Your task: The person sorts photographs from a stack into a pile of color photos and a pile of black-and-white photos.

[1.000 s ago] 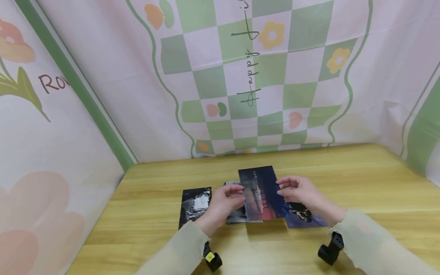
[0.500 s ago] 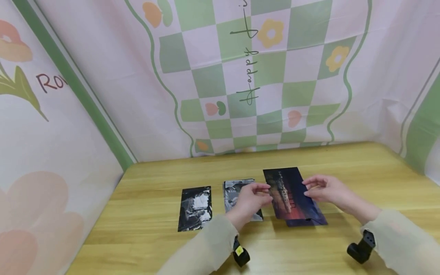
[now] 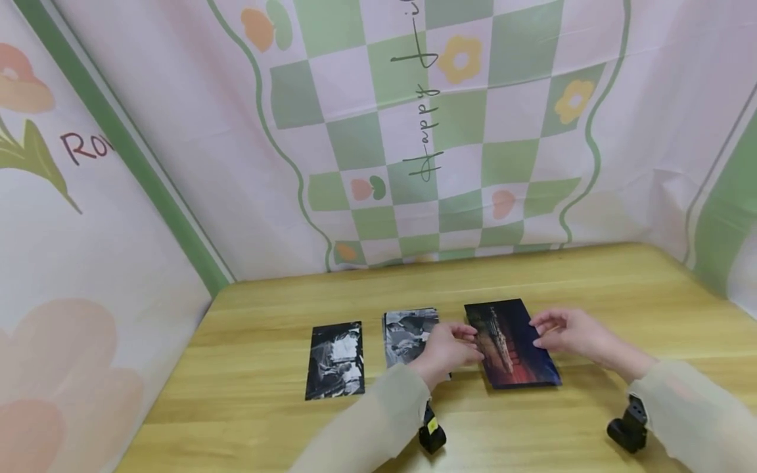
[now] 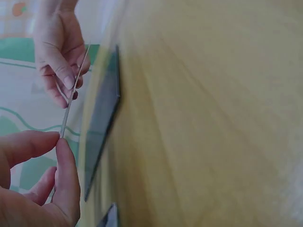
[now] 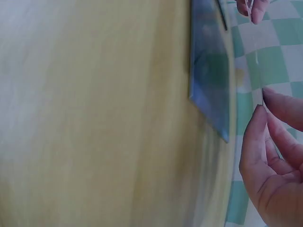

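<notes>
A dark photo card (image 3: 510, 341) with a lit skyline and a red glow is held by its two side edges. My left hand (image 3: 451, 351) pinches the left edge between thumb and fingers, and my right hand (image 3: 570, 332) pinches the right edge. In the left wrist view the held card (image 4: 68, 113) appears edge-on, a little off the table. Below it lies another photo card (image 5: 210, 75), which the held one almost wholly covers in the head view. Left of my left hand is a small pile of grey photo cards (image 3: 408, 332), partly hidden by that hand.
A black-and-white photo card (image 3: 335, 361) lies by itself farther left on the wooden table (image 3: 248, 368). Behind the table hangs a checked green-and-white cloth (image 3: 414, 164). A dark wrist camera (image 3: 629, 427) sits below the right sleeve, another below the left.
Both hands have carried the skyline card rightward from over the grey pile, then lowered it over the card at the right. The grey pile has come more into view.
</notes>
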